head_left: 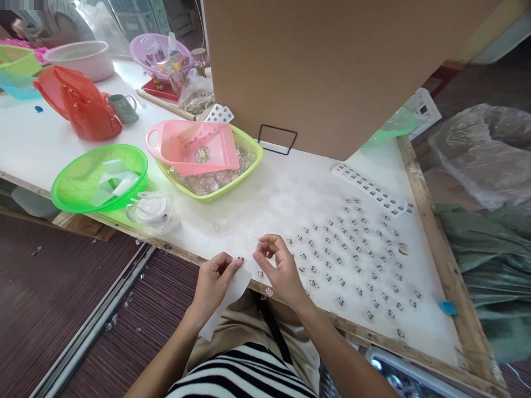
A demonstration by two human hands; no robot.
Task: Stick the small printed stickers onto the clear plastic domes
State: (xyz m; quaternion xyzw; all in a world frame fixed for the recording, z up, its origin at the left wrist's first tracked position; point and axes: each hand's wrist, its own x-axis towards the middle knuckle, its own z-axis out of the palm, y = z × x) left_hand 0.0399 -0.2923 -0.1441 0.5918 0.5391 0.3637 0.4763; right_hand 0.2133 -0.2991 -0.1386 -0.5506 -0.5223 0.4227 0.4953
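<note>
My left hand [213, 282] pinches a white sticker sheet [234, 290] that hangs down over the table's front edge. A small black-and-white sticker [241, 259] shows at the tip of its thumb. Beside it, my right hand [284, 271] is curled just above the table, thumb and forefinger close together. Anything between those fingertips is too clear or small to make out. To the right, several clear round pieces [328, 265] lie spread in rows, each with a small dark figure on it. One such piece [260, 273] sits between my hands.
A yellow-green basket [215, 193] of clear pieces carries a pink tray [207, 149]. Left of it are a green basket [62, 193], a clear bag [153, 213], a red bag [91, 110] and a mug [123, 108]. A cardboard panel [315, 72] stands behind; another sticker sheet [369, 188] lies right.
</note>
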